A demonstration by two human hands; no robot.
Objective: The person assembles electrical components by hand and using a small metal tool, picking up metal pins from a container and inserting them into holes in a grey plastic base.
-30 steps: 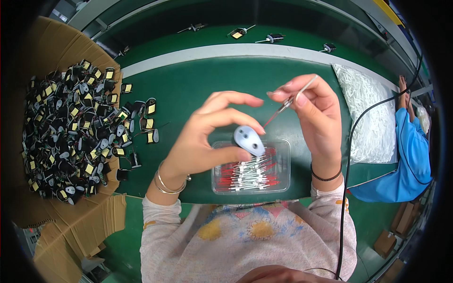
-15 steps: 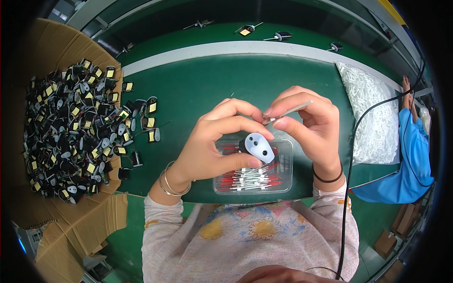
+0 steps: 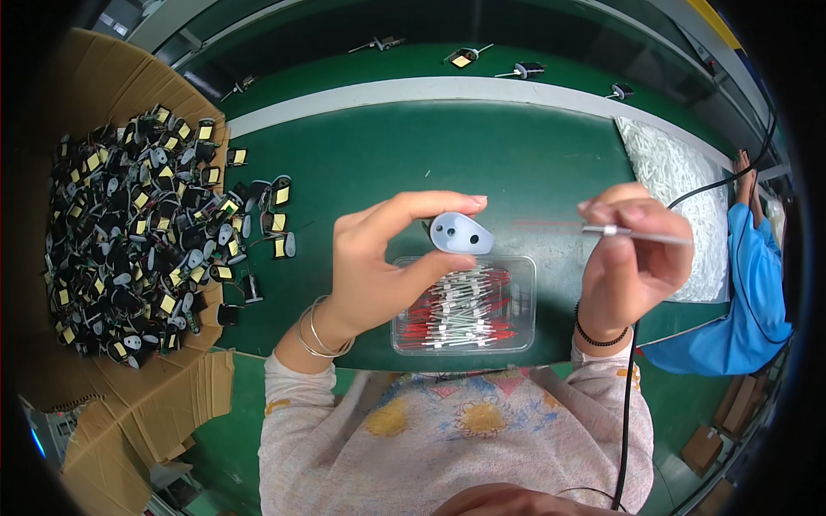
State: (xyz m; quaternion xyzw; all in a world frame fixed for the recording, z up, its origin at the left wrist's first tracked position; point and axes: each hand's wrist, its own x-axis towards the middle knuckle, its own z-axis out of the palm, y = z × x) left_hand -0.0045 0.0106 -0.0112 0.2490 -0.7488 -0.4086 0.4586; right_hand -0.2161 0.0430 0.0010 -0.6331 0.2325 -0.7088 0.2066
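Note:
My left hand (image 3: 387, 258) pinches a small grey oval plastic part (image 3: 462, 232) with two holes between thumb and fingers, above a clear plastic tray (image 3: 523, 275) of red-wired white pieces. My right hand (image 3: 632, 258) is off to the right and grips a thin red wire with a white sleeve (image 3: 632, 232), held level and pointing toward the grey part. The two hands are apart.
A cardboard box (image 3: 103, 95) on the left holds several black and yellow components, some spilled onto the green bench (image 3: 387, 146). A bag of white pieces (image 3: 680, 181) lies at the right. A black cable (image 3: 632, 396) hangs by my right wrist. Another person's blue sleeve (image 3: 748, 284) is at the far right.
My hands were together at the grey part half a second ago. Now my right hand has pulled away to the right with the wire, and my left hand holds the part alone.

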